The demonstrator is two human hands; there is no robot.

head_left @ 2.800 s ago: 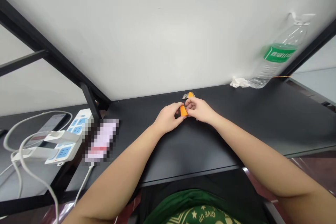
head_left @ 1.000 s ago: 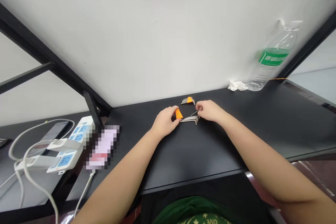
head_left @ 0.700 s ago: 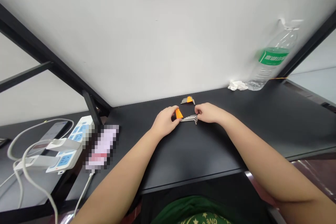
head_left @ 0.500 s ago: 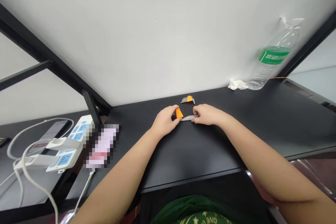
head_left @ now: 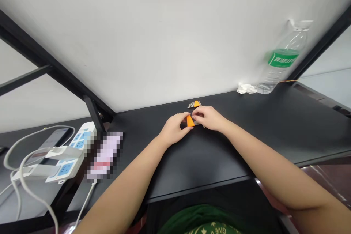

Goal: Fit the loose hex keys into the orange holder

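Note:
My left hand (head_left: 175,128) is closed on an orange hex key holder (head_left: 190,120), thumb at its near side and fingers at its far side. Thin metal hex keys (head_left: 197,123) stick out to the right of that holder, partly hidden under my right hand (head_left: 207,117). The right fingers are pinched at the holder's upper right edge, around what looks like the end of a hex key; most of it is covered. Just behind my hands lies a second hex key set (head_left: 196,104) with its own orange holder, against the back of the black desk.
A clear bottle with a green label (head_left: 283,58) stands at the back right beside crumpled tissue (head_left: 246,88). To the left are a blurred-out phone (head_left: 105,153) on a white cable, a power strip (head_left: 74,150) with plugs, and a black metal frame (head_left: 94,113).
My right hand has moved left from the bent ends of the hex keys to the holder's edge. The left hand keeps its hold on the holder, slightly shifted right.

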